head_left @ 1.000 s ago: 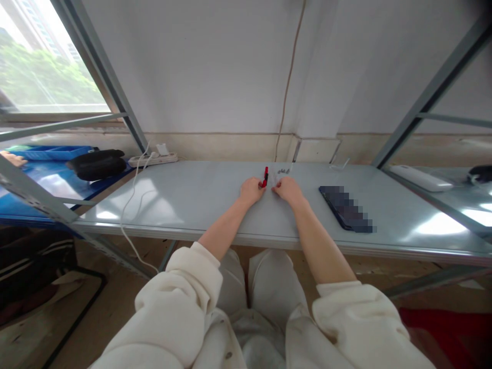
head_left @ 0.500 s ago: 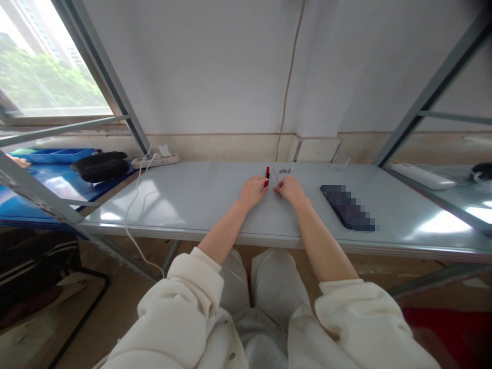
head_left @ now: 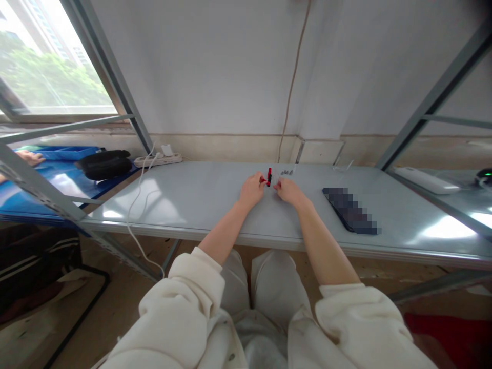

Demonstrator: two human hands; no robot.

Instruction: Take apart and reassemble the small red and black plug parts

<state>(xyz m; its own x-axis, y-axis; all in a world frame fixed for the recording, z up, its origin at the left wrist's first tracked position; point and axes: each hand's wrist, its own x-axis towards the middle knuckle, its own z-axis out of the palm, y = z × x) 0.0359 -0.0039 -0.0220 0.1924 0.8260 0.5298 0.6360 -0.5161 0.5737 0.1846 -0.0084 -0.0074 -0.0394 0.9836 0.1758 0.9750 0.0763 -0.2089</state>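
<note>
My left hand is closed, thumb and fingertips pinched at the left side of a small red-and-black object; its exact kind is too small to tell. Red shows at those fingertips too. Across a narrow gap, my right hand is also closed in a pinch. Whatever it holds, if anything, is too small to make out. Just beyond the right fingers, several small grey pieces lie on the grey tabletop, with something clear, like thin plastic, beside them.
A dark phone-like slab, partly pixelated, lies to the right. At the back left a white power strip trails a white cable over the front edge. Metal posts frame both sides. Another person's hand is by a blue tray at far left.
My left fingers have drawn back slightly from over the red-and-black object, so more of it shows. My right hand stays nearly in place. The view has shifted a little.
</note>
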